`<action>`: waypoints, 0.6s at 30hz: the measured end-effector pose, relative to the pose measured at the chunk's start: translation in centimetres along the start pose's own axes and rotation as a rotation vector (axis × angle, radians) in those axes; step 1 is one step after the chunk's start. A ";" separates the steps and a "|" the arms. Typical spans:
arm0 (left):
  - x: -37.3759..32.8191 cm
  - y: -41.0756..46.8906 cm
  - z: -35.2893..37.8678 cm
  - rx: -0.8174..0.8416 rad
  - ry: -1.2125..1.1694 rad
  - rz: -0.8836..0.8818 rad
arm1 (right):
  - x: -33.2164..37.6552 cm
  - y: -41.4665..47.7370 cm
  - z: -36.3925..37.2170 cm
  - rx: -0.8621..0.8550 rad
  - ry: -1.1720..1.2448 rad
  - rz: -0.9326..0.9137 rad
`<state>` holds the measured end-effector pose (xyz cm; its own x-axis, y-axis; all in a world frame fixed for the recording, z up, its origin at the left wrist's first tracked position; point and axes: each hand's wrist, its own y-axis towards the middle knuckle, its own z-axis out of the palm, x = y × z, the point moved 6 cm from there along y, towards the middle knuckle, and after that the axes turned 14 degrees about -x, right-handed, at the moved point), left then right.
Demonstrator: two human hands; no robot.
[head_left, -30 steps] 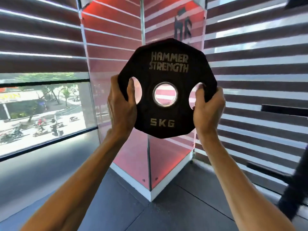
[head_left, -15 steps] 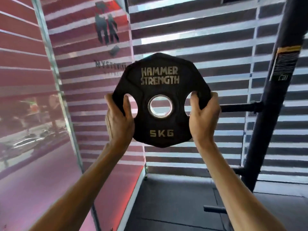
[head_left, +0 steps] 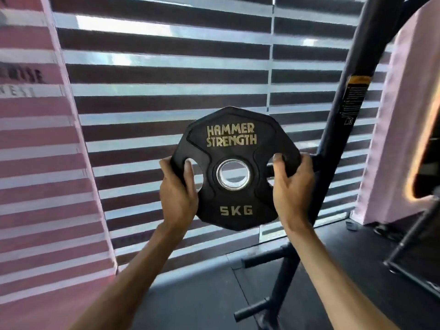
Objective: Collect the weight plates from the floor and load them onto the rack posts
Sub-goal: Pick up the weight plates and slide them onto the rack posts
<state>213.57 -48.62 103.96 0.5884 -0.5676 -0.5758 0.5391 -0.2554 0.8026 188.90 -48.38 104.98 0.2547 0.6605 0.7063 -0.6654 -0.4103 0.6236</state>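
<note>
Panelling in pink and white stripes (head_left: 35,163) fills the left edge, and banded grey window blinds (head_left: 166,67) run behind everything else. Next comes the left hand (head_left: 177,191), its grip closed on the left rim of the black many-sided rubber weight plate (head_left: 235,210), thumb lying on the front face at a handle cut-out. The plate hangs upright in mid-air, well above the dark floor (head_left: 202,306). Its gold lettering reads HAMMER STRENGTH and 5KG, and its steel-ringed centre hole is unobstructed. The right hand (head_left: 294,184) mirrors the left, grip closed on the opposite rim. Holding by the edges probably keeps the bore free for sliding onto a peg. Just right stands the dark metal rack upright (head_left: 338,129). One short horizontal post (head_left: 317,163) shows just past the right knuckles, and a lower bare post (head_left: 264,259) juts out beneath. The plate sits on neither yet.
</note>
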 end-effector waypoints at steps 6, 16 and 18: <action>7.1 0.0 10.0 0.188 -0.198 -0.074 | -6.1 1.5 2.2 -0.168 -0.181 -0.026; 14.2 -2.0 23.9 0.465 -0.352 -0.122 | -12.3 3.3 3.6 -0.432 -0.455 -0.125; 15.2 -2.7 25.5 0.508 -0.376 -0.141 | -13.3 3.3 3.7 -0.473 -0.503 -0.134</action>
<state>205.70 -76.58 97.02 0.2313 -0.7135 -0.6614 0.1896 -0.6338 0.7499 185.93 -60.82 98.86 0.5736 0.2680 0.7741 -0.8103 0.0471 0.5841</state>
